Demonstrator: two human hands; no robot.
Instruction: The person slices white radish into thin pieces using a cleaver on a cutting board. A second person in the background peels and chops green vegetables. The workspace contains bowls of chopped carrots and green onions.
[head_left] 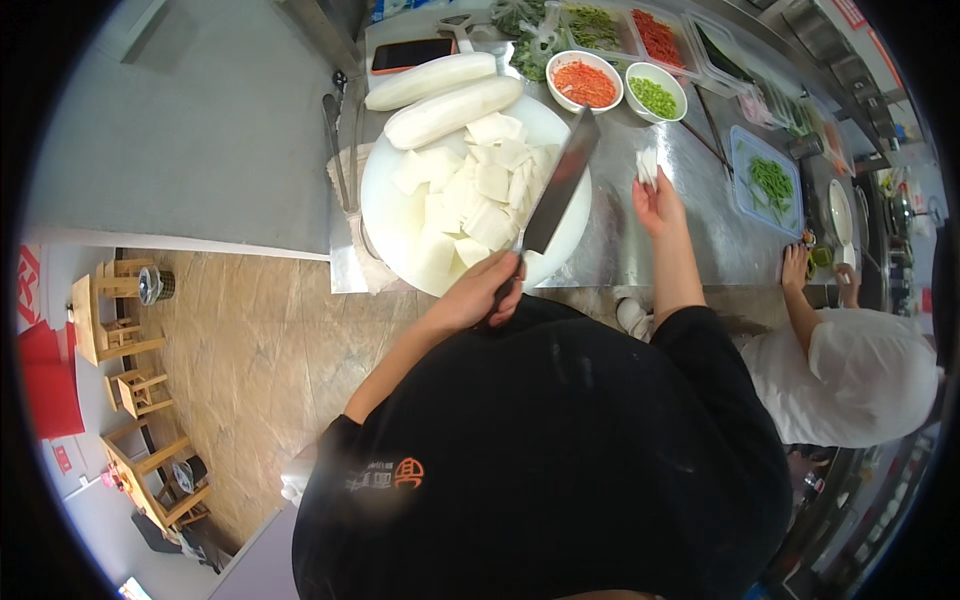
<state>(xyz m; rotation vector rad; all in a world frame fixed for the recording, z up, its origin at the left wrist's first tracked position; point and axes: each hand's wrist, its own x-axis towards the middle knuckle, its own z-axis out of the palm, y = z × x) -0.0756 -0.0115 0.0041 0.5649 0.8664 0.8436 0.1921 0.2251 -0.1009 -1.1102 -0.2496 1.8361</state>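
My left hand (487,290) is wrapped round the handle of a cleaver (565,185). Its blade slants up and away over the right side of a round white cutting board (375,200). Thin white radish slices (490,180) lie heaped across the board, and two whole peeled white radishes (455,110) rest at its far left. Out to the right of the board, above the metal counter, my right hand (659,207) is closed on a small bunch of white radish pieces (647,166).
Behind the board stand a bowl of chopped red pepper (583,80) and a bowl of chopped greens (655,93). A phone (412,56) lies at the back left. To the right are a tray of green vegetables (768,185) and a co-worker in white (850,375) at the same counter.
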